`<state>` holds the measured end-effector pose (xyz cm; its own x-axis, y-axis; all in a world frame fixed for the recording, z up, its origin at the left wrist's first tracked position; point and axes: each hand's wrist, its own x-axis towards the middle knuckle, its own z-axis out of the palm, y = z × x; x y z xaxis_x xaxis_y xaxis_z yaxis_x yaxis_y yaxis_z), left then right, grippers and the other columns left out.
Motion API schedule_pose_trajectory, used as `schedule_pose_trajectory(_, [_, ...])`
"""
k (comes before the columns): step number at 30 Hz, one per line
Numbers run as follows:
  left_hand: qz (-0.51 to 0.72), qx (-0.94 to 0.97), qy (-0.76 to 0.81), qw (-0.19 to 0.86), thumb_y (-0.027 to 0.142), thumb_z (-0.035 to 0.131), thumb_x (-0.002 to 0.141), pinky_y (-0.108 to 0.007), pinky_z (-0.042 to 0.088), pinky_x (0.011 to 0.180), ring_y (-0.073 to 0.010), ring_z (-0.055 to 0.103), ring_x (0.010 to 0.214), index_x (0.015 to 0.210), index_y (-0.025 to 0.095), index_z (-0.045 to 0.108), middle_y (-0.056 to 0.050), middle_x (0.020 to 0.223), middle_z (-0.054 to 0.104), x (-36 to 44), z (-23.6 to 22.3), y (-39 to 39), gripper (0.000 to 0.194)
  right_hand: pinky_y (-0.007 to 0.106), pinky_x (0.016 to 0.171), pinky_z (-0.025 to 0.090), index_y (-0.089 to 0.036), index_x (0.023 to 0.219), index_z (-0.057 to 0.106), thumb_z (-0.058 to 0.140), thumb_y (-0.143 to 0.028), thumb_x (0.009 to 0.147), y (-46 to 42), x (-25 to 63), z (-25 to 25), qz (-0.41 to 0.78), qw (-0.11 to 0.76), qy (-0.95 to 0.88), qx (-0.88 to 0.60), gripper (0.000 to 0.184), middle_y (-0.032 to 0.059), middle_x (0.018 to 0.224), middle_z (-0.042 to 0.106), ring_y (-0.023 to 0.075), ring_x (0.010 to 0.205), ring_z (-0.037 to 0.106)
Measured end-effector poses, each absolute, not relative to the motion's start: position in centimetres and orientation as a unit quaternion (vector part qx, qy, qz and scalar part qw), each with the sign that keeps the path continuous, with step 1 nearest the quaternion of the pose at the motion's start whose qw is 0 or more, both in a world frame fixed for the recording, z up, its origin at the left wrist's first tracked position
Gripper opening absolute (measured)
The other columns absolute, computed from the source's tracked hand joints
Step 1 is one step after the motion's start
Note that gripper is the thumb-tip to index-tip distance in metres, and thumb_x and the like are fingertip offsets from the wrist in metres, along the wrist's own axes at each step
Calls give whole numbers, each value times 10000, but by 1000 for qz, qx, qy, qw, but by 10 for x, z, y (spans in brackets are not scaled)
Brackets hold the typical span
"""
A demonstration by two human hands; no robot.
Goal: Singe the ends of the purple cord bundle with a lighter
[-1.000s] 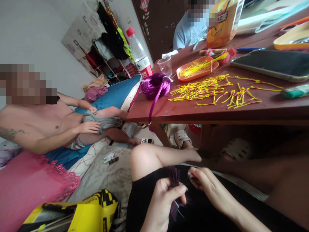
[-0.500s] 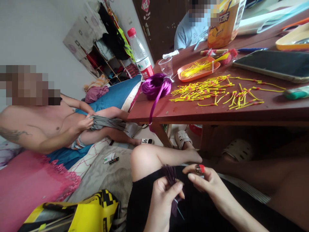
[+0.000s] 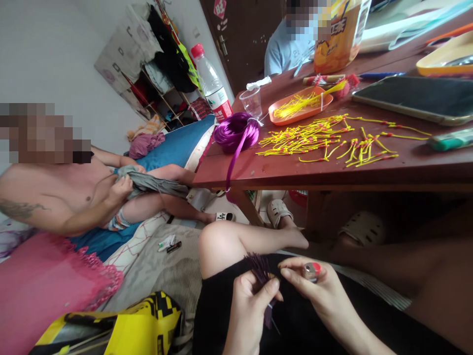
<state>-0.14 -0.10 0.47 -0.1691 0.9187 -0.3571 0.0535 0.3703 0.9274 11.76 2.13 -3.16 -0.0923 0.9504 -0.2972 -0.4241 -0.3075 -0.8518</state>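
Observation:
My left hand is closed around a bundle of dark purple cords. Their cut ends fan out above the thumb, and a pale tie wraps the lower part below the fingers. Just to the right, my right hand curls around a lighter, its metal hood and red button showing between the fingers. Thumb and forefinger of that hand come close together near the cord ends; whether something fine is between them I cannot tell. Both hands are over the black cloth on my lap.
On the red-brown table lie a purple cord coil, knotted yellow cords, an orange dish and a phone. A yellow-black bag stands at lower left. One person sits on the bed holding grey cloth; another sits behind the table.
My right hand has turned slightly, showing more of the lighter's metal top. My left hand keeps hold of the cords. The person on the bed has shifted the grey cloth leftward.

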Motion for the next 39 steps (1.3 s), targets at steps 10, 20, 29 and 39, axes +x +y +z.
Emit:
schedule_pose_trajectory(10, [416,378,646,516,318,688,633,-224,361,557,-121,477,523,607,124,631,-6,501,570,-1,3,-1,204,216,497,466,-184,619,707,717,-331,559,21,119,-33,629,542,-334,-447,159,38,578,666,149,519,568])
schedule_pose_trajectory(20, [421,358,650,521,292,682,643,-214,343,540,-108,457,518,614,119,617,-2,491,561,-1,5,-1,187,184,379,244,-150,655,678,713,-360,572,22,121,-37,638,536,-322,-449,229,-66,414,356,51,402,266])
schedule_pose_trajectory(29, [418,365,651,518,291,673,659,-212,355,539,-106,466,512,632,120,618,0,498,565,-2,3,0,182,203,406,253,-147,572,649,694,-363,581,25,120,-33,630,522,-356,-452,221,-46,437,389,63,429,267])
schedule_pose_trajectory(39, [374,547,688,296,326,606,714,-283,477,625,-191,604,619,662,163,666,-54,664,666,-10,2,-3,182,211,416,213,-150,637,628,694,-370,582,23,124,-32,628,534,-359,-438,237,-62,449,333,72,436,263])
